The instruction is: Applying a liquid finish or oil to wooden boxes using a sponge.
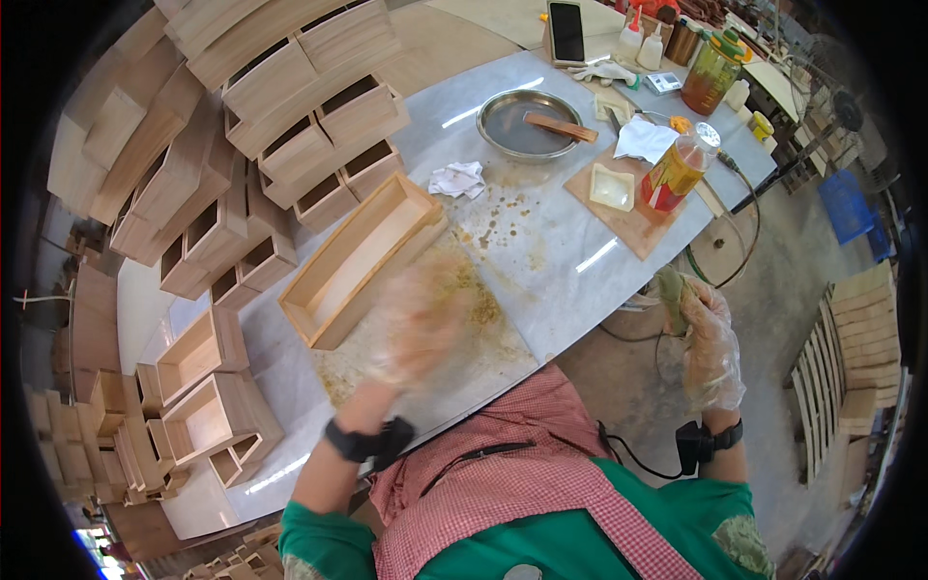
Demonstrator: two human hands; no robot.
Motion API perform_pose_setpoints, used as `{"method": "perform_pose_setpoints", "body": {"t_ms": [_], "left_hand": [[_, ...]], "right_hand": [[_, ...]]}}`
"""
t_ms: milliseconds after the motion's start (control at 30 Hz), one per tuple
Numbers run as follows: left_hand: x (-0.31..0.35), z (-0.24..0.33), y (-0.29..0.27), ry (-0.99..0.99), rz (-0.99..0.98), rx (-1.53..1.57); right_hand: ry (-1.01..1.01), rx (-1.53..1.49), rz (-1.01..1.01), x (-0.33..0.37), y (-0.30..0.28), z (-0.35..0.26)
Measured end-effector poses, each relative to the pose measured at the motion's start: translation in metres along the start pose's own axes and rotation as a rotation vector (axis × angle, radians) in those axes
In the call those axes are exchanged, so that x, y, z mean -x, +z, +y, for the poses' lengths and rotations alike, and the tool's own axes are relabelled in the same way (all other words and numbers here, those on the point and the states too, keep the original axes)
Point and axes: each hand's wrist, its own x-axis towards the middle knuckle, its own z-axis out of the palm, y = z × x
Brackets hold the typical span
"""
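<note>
My left hand (420,324), in a clear plastic glove, is smeared by motion over the stained part of the table. It is next to the near right side of a long open wooden box (362,253). The blur hides its fingers and anything in them. Past the table's right edge is my right hand (713,338), also in a clear glove. Its fingers are closed on a dull green, cloth-like piece (670,298). A crumpled white paper (457,180) lies beyond the box.
Stacked wooden boxes (266,72) crowd the left of the grey-white table (570,217). Farther back stands a metal bowl (493,130) of liquid with a wooden stick (561,127) across its rim. At right are a bottle (674,179), a small square dish (612,188) and a cable (750,227).
</note>
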Motion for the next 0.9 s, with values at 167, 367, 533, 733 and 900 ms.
{"method": "perform_pose_setpoints", "body": {"t_ms": [167, 367, 533, 733, 900], "left_hand": [[0.063, -0.086, -0.089, -0.034, 0.184, -0.514], [0.08, -0.128, -0.09, -0.267, -0.034, -0.301], [0.095, -0.083, -0.067, -0.434, 0.081, 0.179], [0.13, -0.039, -0.08, -0.78, 0.041, 0.868], [0.16, -0.044, -0.078, -0.78, -0.033, 1.013]], "right_hand": [[0.078, 0.014, -0.085, -0.014, 0.008, 0.013], [0.092, 0.108, -0.24, -0.033, 0.047, 0.019], [0.031, 0.218, -0.298, -0.034, 0.092, 0.011], [-0.481, 0.605, -0.635, -0.028, 0.175, 0.021], [-1.132, 0.799, -0.994, 0.028, 0.248, 0.038]]}}
